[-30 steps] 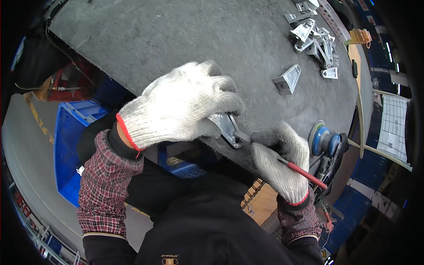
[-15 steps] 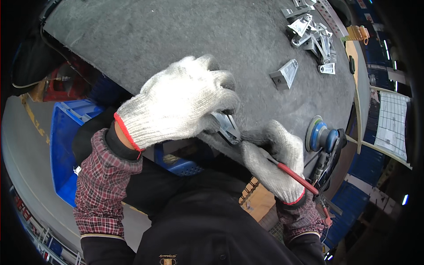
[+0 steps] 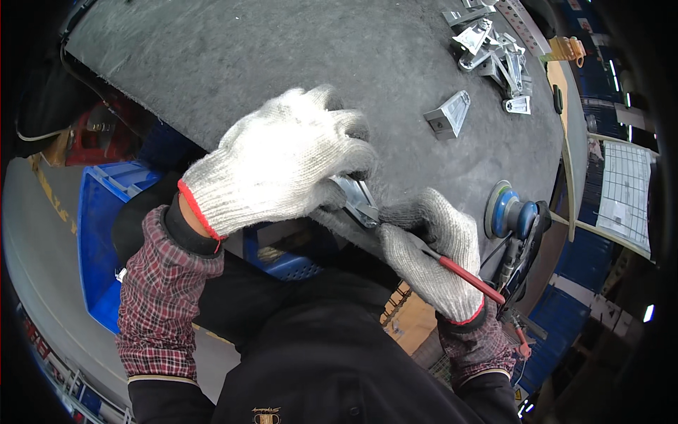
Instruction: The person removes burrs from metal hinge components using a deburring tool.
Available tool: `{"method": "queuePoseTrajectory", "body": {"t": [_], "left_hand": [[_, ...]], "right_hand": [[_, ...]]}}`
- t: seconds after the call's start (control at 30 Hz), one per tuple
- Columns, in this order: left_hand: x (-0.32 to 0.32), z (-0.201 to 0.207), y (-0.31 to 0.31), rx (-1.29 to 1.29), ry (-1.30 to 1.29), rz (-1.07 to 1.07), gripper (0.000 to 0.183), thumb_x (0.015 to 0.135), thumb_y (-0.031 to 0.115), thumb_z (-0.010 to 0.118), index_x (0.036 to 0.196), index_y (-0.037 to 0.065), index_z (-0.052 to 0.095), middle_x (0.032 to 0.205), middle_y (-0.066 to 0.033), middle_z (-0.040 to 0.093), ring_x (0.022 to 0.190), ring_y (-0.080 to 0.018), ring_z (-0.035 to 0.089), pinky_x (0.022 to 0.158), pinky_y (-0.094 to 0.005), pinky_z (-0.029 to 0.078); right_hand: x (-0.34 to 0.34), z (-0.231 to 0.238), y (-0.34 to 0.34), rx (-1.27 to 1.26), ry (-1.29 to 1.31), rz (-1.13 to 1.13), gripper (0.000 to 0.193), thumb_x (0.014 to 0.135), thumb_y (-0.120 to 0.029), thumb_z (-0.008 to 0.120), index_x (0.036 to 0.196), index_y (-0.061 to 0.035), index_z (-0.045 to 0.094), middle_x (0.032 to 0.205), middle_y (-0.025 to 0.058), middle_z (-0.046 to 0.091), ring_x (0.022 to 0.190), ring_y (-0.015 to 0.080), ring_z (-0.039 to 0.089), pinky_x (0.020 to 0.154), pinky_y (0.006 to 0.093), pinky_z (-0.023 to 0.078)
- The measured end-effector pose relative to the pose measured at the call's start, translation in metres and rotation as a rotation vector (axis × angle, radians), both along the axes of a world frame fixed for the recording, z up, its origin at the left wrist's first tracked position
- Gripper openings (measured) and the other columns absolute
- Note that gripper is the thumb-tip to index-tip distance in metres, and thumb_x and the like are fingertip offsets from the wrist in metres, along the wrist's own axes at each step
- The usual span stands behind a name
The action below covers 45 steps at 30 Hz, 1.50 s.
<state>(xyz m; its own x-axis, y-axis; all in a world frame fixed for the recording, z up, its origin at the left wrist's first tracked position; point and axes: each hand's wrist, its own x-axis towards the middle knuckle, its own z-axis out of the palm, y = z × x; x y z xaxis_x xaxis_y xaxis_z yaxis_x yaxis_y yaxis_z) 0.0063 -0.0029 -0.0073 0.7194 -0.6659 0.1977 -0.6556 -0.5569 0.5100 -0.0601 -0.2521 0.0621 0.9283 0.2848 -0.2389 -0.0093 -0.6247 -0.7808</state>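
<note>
My left hand [image 3: 282, 159], in a white knit glove, is closed around a silvery metal bracket [image 3: 359, 203] at the table's near edge. Part of the bracket is hidden by the fingers. In my right hand [image 3: 441, 247], also gloved, lies a slim tool with a red handle [image 3: 472, 280]. The handle slants back over the palm toward the wrist, and a short length of grey shank shows ahead of it. The tool's tip is hidden at the right fingertips, which meet the bracket's lower end. Another metal bracket [image 3: 448, 115] sits alone farther off on the grey table [image 3: 233, 63].
Several metal brackets [image 3: 494, 60] are heaped at the far right of the table. A blue and black disc sander [image 3: 514, 214] rests by the right edge. Down at my left stands a blue plastic bin [image 3: 99, 240]. A yellowish bottle [image 3: 565, 49] stands beyond the brackets.
The whole view has shifted slightly, so everything sits a little farther left. Both hands keep their hold on the bracket and the red-handled tool, with little visible change between them.
</note>
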Motion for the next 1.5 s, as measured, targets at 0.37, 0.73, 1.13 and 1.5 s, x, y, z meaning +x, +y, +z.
{"method": "queuePoseTrajectory", "body": {"t": [0.37, 0.73, 1.13, 1.5], "left_hand": [[-0.003, 0.006, 0.0, 0.029, 0.003, 0.015, 0.04, 0.077, 0.025, 0.095, 0.115, 0.022, 0.085, 0.127, 0.0006, 0.074, 0.122, -0.0288, 0.066, 0.106, -0.0454, 0.06], [-0.003, 0.006, -0.001, 0.064, 0.023, -0.002, 0.039, 0.086, 0.028, 0.093, 0.122, 0.019, 0.084, 0.127, -0.0029, 0.073, 0.121, -0.0315, 0.068, 0.107, -0.047, 0.06], [-0.001, 0.009, -0.003, 0.011, 0.072, 0.025, 0.038, 0.072, 0.024, 0.094, 0.109, 0.02, 0.087, 0.123, 0.0004, 0.075, 0.124, -0.0295, 0.067, 0.105, -0.0478, 0.059], [0.0, 0.006, -0.005, -0.008, 0.033, 0.016, 0.047, 0.062, 0.02, 0.098, 0.107, 0.018, 0.087, 0.118, 0.0002, 0.077, 0.119, -0.0303, 0.07, 0.103, -0.0475, 0.06]], "right_hand": [[-0.01, 0.009, -0.019, -0.047, 0.018, -0.013, 0.02, 0.096, -0.004, 0.083, 0.115, 0.004, 0.08, 0.096, 0.0121, 0.083, 0.087, 0.0152, 0.08, 0.079, 0.0326, 0.065], [-0.003, 0.011, -0.018, -0.069, 0.121, 0.019, 0.021, 0.093, -0.009, 0.084, 0.112, -0.0013, 0.08, 0.093, 0.0173, 0.081, 0.082, 0.0286, 0.083, 0.077, 0.037, 0.063], [-0.008, -0.001, -0.027, -0.067, -0.083, 0.087, 0.018, 0.091, -0.009, 0.086, 0.107, -0.0029, 0.08, 0.087, 0.0169, 0.077, 0.076, 0.0333, 0.081, 0.07, 0.0395, 0.062], [-0.016, 0.0, -0.024, -0.138, -0.103, 0.136, 0.029, 0.091, -0.009, 0.09, 0.118, 0.0001, 0.082, 0.097, 0.0122, 0.083, 0.085, 0.0228, 0.084, 0.078, 0.0352, 0.066]]}}
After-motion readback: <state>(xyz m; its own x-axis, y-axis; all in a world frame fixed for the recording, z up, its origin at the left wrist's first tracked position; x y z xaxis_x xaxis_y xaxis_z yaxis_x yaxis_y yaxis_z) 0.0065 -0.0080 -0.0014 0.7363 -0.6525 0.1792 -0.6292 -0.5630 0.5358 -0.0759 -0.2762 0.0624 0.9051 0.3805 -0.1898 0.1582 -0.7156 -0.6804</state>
